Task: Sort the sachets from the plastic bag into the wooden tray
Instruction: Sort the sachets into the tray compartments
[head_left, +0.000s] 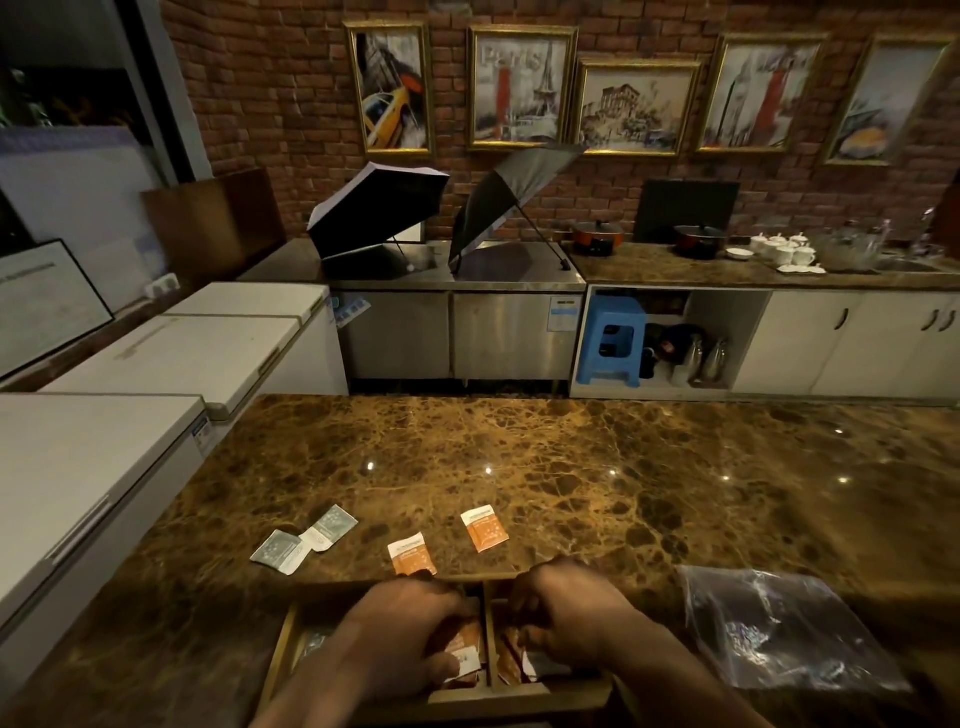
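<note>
Left hand (400, 631) and right hand (563, 613) curled over orange sachets (462, 649) in wooden tray (283, 644), likely squaring stacks; actual grip unclear. Four sachets left on worktop (571, 457).

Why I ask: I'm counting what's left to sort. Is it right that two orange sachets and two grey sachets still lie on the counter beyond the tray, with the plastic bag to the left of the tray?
Not quite. The head view shows the plastic bag to the right of the wooden tray, not the left. The rest holds: two orange sachets and two grey sachets lie on the counter beyond the tray.
</note>
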